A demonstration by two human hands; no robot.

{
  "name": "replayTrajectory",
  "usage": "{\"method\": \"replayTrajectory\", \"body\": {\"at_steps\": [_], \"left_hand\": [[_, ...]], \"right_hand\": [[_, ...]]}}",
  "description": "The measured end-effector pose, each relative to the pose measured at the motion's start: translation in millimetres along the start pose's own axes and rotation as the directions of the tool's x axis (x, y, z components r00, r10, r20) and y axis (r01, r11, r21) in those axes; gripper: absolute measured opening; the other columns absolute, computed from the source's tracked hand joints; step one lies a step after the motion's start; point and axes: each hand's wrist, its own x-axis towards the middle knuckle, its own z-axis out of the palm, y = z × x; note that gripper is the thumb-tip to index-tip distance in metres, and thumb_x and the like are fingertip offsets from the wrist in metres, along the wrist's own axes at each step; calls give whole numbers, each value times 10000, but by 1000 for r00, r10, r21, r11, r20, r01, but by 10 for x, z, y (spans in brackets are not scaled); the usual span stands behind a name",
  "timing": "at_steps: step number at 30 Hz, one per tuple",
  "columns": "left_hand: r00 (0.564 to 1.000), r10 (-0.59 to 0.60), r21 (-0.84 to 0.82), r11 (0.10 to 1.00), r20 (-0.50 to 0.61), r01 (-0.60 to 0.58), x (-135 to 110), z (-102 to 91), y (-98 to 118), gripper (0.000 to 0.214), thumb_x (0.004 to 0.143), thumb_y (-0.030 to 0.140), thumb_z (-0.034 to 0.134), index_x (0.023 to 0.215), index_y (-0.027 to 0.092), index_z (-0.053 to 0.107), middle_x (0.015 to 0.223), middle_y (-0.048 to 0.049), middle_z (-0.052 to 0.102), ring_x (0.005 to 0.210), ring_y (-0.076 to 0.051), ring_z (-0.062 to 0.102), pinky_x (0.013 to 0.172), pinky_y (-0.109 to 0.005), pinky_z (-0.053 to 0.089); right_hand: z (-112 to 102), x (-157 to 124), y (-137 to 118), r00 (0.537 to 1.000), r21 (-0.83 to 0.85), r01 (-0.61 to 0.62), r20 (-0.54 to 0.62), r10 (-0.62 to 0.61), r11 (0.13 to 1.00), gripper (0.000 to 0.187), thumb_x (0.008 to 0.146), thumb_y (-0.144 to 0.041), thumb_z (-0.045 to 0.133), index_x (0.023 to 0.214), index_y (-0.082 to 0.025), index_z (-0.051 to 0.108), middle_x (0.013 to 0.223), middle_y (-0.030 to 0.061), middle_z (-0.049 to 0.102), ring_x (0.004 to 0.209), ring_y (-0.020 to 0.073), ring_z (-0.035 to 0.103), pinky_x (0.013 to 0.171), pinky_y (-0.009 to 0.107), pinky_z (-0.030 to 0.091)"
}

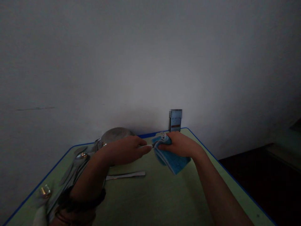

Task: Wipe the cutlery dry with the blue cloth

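My left hand (131, 150) is closed in a pinch on the handle of a piece of cutlery (153, 145). Whether it is a spoon, fork or knife I cannot tell, as its far end runs into the cloth. A blue cloth (177, 161) is bunched in my right hand (180, 142), folded around that end, with a loose corner hanging over the table. Below my left hand, a flat metal utensil (127, 175), perhaps a table knife, lies crosswise on the table; my left forearm is near its left end.
The green table (150, 204) has a blue edge and stands against a grey wall (150, 62). Behind my left hand sits a round metal vessel (117, 133). Several spoons (82, 156) and other cutlery lie along the left side. A phone (175, 124) leans on the wall.
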Motion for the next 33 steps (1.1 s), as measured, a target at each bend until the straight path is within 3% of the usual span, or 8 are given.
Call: {"method": "replayTrajectory", "body": {"at_steps": [33], "left_hand": [[1000,5,7,1000,6,-5,19,-3,14,493,834,509,277,684,169,601,635,-25,625,576,-144,556,510,-229,351]], "right_hand": [[15,11,31,1000,2,25,-18,-25,1000,226,767,-386,516,849,-200,615,881,43,669,776,166,596,647,238,411]]}}
